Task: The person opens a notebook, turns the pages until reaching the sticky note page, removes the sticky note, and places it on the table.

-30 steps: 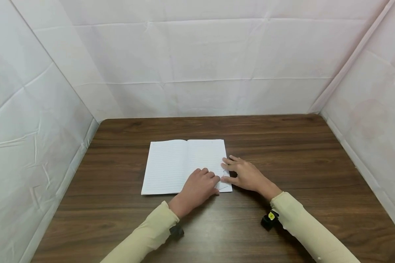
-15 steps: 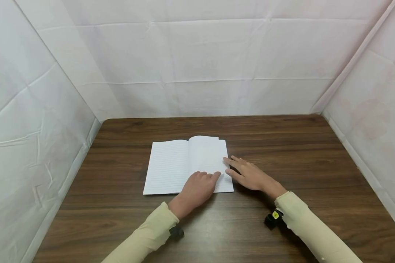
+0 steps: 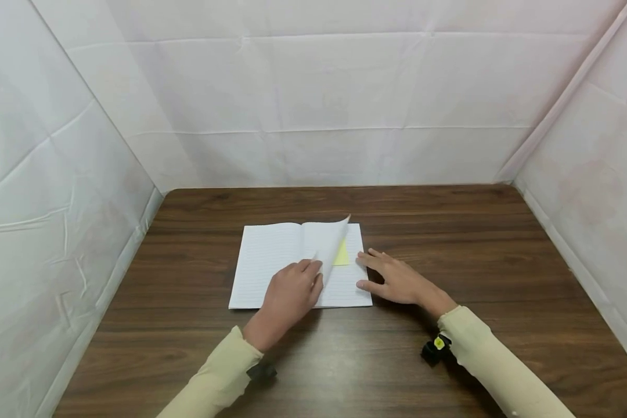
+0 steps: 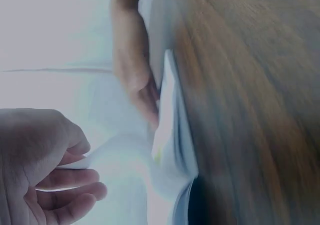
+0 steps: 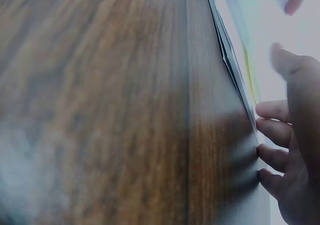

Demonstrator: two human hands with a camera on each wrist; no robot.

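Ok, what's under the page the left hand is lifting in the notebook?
Under the lifted page, pinched by the left hand, a yellow note shows on the next lined page of the notebook. Only part of the note shows; the curled page covers the rest, so any writing can't be seen.

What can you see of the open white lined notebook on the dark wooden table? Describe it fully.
The open white lined notebook lies flat near the middle of the dark wooden table, its spine running away from the person. Both pages are ruled and look blank. One thin paper leaf on the right side is lifted and curling leftward, pinched by the left hand. Under it a small yellow sticky note shows on the page. The right hand rests its fingers on the right page's outer edge.
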